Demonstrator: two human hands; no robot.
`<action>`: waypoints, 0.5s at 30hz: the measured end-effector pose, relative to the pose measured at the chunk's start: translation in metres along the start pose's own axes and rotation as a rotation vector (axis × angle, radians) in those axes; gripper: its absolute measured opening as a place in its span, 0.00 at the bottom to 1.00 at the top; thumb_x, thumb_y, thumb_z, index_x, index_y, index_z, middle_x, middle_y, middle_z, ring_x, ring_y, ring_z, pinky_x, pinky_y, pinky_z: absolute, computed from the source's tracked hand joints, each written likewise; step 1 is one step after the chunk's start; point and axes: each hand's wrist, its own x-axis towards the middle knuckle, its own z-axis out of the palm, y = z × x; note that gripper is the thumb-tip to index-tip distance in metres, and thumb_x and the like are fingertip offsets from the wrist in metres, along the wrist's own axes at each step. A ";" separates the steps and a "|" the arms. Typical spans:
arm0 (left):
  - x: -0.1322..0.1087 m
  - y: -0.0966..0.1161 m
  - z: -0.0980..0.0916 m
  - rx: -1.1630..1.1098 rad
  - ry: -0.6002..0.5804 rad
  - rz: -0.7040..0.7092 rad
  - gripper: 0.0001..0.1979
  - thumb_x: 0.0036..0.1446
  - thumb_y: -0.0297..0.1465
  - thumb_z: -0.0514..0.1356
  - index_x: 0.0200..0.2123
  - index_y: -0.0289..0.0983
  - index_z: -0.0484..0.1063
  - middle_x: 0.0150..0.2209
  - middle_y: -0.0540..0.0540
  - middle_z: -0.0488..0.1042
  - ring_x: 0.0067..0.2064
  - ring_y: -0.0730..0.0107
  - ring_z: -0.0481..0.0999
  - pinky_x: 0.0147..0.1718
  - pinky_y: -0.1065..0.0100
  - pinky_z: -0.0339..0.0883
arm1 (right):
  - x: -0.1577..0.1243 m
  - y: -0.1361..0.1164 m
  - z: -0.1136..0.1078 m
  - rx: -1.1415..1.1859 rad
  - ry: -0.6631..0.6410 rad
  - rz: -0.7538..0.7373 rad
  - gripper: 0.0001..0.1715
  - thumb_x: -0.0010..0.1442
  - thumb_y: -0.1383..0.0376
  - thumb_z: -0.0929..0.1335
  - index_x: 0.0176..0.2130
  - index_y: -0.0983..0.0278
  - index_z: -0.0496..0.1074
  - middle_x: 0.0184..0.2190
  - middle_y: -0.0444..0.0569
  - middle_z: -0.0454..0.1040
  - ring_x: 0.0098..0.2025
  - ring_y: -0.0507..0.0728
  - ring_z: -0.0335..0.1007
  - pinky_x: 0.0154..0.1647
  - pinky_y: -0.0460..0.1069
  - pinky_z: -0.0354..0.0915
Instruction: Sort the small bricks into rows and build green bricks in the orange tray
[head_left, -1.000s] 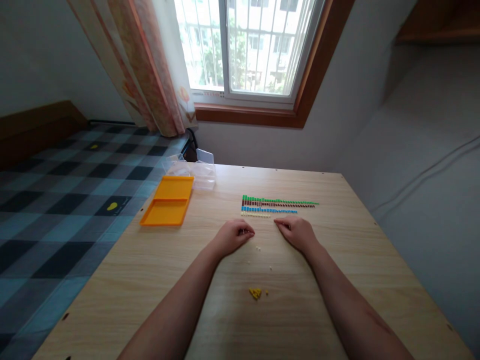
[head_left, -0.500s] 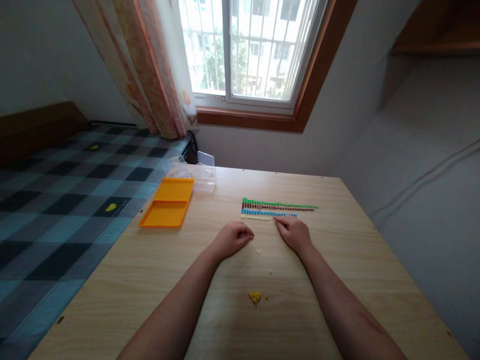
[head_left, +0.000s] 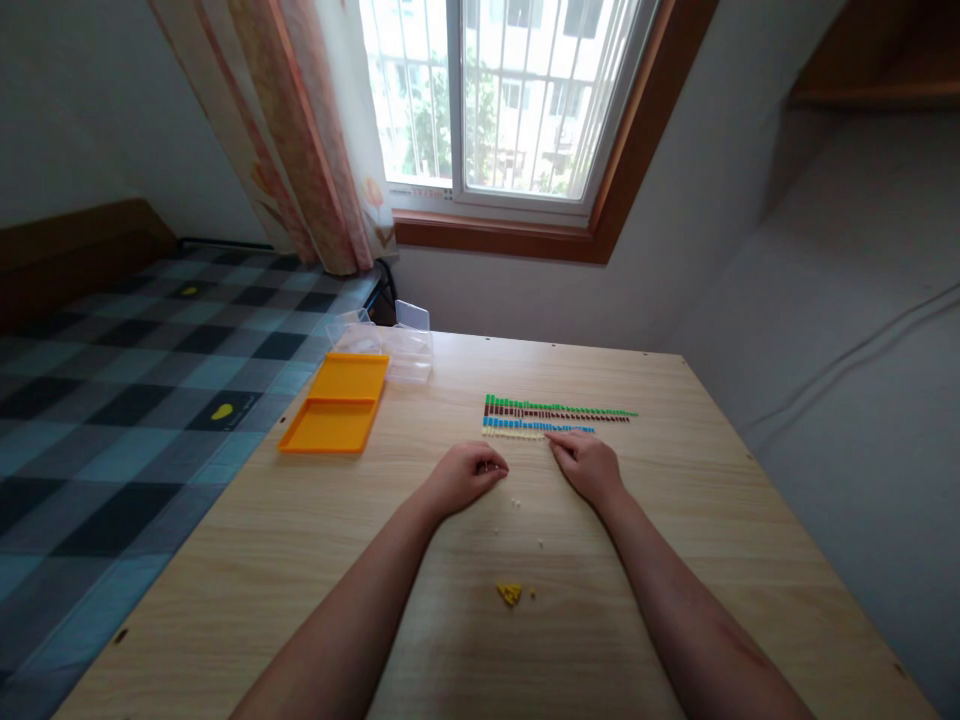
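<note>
Four straight rows of tiny blocks lie side by side on the wooden table: green blocks [head_left: 525, 404] farthest away, then brown blocks [head_left: 555, 415], blue blocks [head_left: 517, 424] and cream blocks [head_left: 510, 434] nearest. My right hand [head_left: 589, 465] rests at the right end of the cream row, its index fingertip touching there; the other fingers are curled under, and whatever they pinch is too small to see. Just in front of the rows, my left hand [head_left: 466, 477] is curled, with small whitish blocks showing between its fingers. Several loose cream blocks [head_left: 516, 503] are scattered between my forearms.
Closer to me sits a little pile of yellow blocks [head_left: 509, 595], one lying apart. An orange two-part tray [head_left: 339, 401] and clear plastic boxes [head_left: 409, 355] stand at the back left. A checked bed [head_left: 165, 400] borders the table's left edge [head_left: 225, 497].
My right fingertip has shifted very slightly left along the cream row. My left hand and the blocks stay where they were.
</note>
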 end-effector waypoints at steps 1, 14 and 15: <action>0.000 0.000 0.000 -0.001 0.001 -0.001 0.06 0.57 0.26 0.63 0.33 0.36 0.82 0.33 0.46 0.80 0.36 0.68 0.77 0.37 0.70 0.67 | -0.001 0.000 -0.001 0.031 0.003 -0.022 0.15 0.67 0.62 0.67 0.48 0.54 0.82 0.41 0.47 0.82 0.42 0.57 0.76 0.42 0.49 0.68; -0.001 0.000 0.000 -0.045 0.021 -0.011 0.05 0.56 0.26 0.64 0.33 0.36 0.81 0.33 0.46 0.80 0.36 0.68 0.77 0.37 0.69 0.67 | -0.029 -0.029 -0.009 0.335 -0.299 -0.443 0.06 0.61 0.64 0.72 0.38 0.57 0.83 0.29 0.45 0.77 0.31 0.52 0.72 0.34 0.46 0.62; -0.001 0.000 0.000 -0.049 0.027 -0.013 0.05 0.56 0.26 0.64 0.33 0.36 0.81 0.33 0.46 0.80 0.36 0.68 0.76 0.37 0.69 0.67 | -0.029 -0.030 -0.008 0.331 -0.301 -0.452 0.06 0.61 0.64 0.72 0.39 0.57 0.83 0.30 0.45 0.77 0.31 0.52 0.72 0.34 0.46 0.62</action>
